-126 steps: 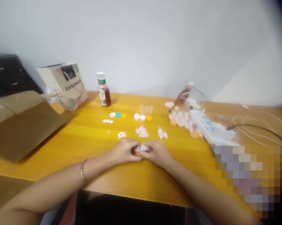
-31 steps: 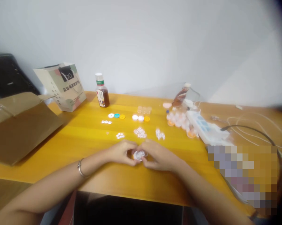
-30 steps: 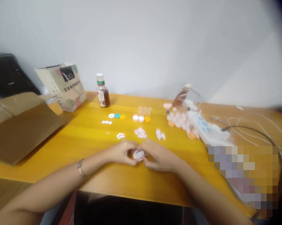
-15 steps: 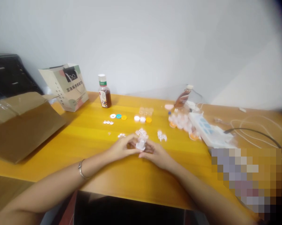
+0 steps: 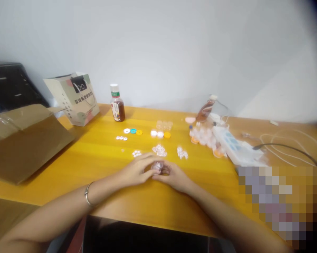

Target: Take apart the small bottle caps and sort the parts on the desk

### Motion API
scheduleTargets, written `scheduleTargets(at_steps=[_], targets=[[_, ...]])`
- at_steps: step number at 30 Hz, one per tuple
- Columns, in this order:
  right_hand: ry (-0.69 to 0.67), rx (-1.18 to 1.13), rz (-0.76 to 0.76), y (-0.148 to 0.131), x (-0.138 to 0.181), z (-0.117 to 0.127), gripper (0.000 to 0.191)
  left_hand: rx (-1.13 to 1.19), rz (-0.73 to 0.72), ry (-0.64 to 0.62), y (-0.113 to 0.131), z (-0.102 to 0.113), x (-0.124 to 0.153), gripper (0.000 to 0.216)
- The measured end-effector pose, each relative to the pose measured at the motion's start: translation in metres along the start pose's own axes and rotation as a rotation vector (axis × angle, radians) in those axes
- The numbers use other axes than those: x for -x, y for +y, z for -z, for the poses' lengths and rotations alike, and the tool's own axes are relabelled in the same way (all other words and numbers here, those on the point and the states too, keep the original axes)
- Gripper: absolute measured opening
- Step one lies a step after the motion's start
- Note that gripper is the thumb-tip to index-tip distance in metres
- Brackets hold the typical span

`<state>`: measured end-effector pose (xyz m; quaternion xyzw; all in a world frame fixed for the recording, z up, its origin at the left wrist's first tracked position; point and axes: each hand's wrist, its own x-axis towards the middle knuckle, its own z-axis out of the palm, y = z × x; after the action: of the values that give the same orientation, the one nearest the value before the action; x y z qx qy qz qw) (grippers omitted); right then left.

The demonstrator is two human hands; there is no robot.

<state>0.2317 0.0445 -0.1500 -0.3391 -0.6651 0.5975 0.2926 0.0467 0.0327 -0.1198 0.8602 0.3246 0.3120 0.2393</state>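
Note:
Over the near part of the yellow wooden table, my left hand (image 5: 137, 171) and my right hand (image 5: 175, 176) meet around a small clear plastic piece (image 5: 157, 166). Fingers of both hands are closed on it, and they hide part of its shape. Just beyond lie small white discs (image 5: 137, 153), white openwork pieces (image 5: 159, 150) and more small white pieces (image 5: 182, 153). Farther back are a teal ring-shaped cap (image 5: 133, 131) between a white one and a yellow one, a row of white and yellow caps (image 5: 160, 134), and clear round pieces (image 5: 164, 125).
A cardboard box (image 5: 29, 144) and a paper bag (image 5: 79, 98) stand at the left. A drink bottle (image 5: 118, 107) is upright at the back; another bottle (image 5: 206, 109) leans at the right. Clear containers (image 5: 204, 136), a power strip (image 5: 230, 142) and cables (image 5: 282, 145) lie right.
Both hands have drawn slightly closer around the clear piece, which has turned and shows less of itself. The small white discs beyond my left hand are now more exposed.

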Motion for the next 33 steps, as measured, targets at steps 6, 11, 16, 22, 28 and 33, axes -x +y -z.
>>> scheduleTargets(at_steps=[6,11,16,22,28,33], targets=[[-0.012,-0.006,-0.014,-0.001,0.001,-0.004,0.035,0.083,-0.015,-0.053,-0.001,0.006,-0.003,0.040],[-0.028,-0.147,-0.042,0.002,0.000,-0.002,0.044,0.162,-0.006,-0.036,-0.001,0.012,-0.005,0.031],[-0.001,-0.189,-0.080,0.002,0.000,0.001,0.043,0.268,0.108,0.167,-0.018,0.028,-0.022,0.031],[0.025,-0.201,-0.069,0.001,0.000,0.001,0.046,-0.020,0.335,0.348,-0.080,0.049,-0.094,0.036],[0.015,-0.205,-0.080,0.000,0.001,0.002,0.046,-0.144,0.447,0.307,-0.136,0.035,-0.145,0.029],[0.001,-0.198,-0.101,0.000,0.002,0.002,0.046,-0.171,0.496,0.320,-0.159,0.025,-0.161,0.033]])
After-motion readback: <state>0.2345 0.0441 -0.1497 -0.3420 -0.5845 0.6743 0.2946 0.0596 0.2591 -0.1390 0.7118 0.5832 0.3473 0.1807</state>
